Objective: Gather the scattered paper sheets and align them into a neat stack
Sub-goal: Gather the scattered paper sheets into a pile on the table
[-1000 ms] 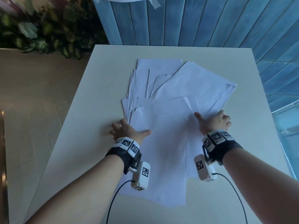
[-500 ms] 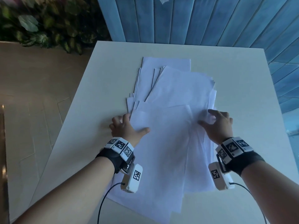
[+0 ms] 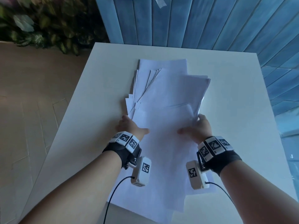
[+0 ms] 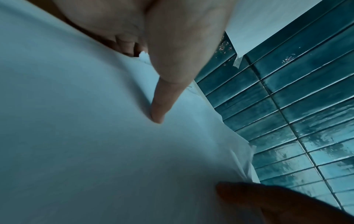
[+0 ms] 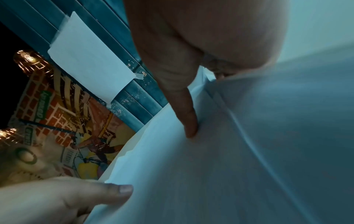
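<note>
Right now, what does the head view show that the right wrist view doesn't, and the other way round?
Head only: the whole table, the paper sheets fanned unevenly at the far left, both wristbands, the plants.

Right wrist only: the right hand from beneath, thumb on top of the sheets, and a colourful poster.

Both: the left hand and right hand holding the pile's sides, before the blue wall.

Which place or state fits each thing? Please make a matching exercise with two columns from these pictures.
Things:
1. left hand
2. right hand
3. papers
4. table

Places or states:
A. white, under the sheets
B. on the pile's right edge
C. fanned out, not yet squared
D. on the pile's left edge

Pairs: 1-D, 2-B, 3-C, 4-A
</note>
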{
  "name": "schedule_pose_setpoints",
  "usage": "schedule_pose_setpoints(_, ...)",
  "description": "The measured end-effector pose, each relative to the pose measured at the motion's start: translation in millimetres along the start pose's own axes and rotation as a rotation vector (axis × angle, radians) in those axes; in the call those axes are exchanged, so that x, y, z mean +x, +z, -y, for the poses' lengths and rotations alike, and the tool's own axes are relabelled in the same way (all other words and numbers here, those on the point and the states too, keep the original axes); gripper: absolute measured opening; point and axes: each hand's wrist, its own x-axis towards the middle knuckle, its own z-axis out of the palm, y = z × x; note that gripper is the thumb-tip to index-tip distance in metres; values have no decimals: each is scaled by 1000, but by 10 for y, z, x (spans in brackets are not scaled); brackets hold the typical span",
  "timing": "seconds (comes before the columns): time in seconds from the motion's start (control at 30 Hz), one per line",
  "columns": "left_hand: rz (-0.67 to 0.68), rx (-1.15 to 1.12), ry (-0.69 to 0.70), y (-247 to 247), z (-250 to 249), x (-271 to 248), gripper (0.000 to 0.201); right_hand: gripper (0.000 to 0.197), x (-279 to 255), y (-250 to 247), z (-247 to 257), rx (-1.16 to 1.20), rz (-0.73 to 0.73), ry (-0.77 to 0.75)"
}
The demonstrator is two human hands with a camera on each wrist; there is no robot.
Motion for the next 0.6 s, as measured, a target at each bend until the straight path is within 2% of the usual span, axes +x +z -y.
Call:
schedule_pose_setpoints(0.1,9,18,-4,-40,19,-28,90,84,-30,-2,-41,13,13,-46)
schedule_pose_setpoints(0.2,35,-111,71,-62,11,-20,82,85,-35,-86,-18,47,72,-98)
schedule_pose_setpoints(0.3,86,-151,131,-109,26,-37,76,99,-7,-177,20,159,140,-13)
schedule_pose_setpoints(0.37,94,-167,136,-128,46,-14,77,93,9,-197,14,217,127,83)
schedule_pose_setpoints(0.47,140,-186,78,-154,49,-9,83,60,-37,-144,27,42,53,84)
schedule_pose_setpoints(0.6,162,-173,57,-113,54,-85,90,64,-134,-27,63,-230,-39,21)
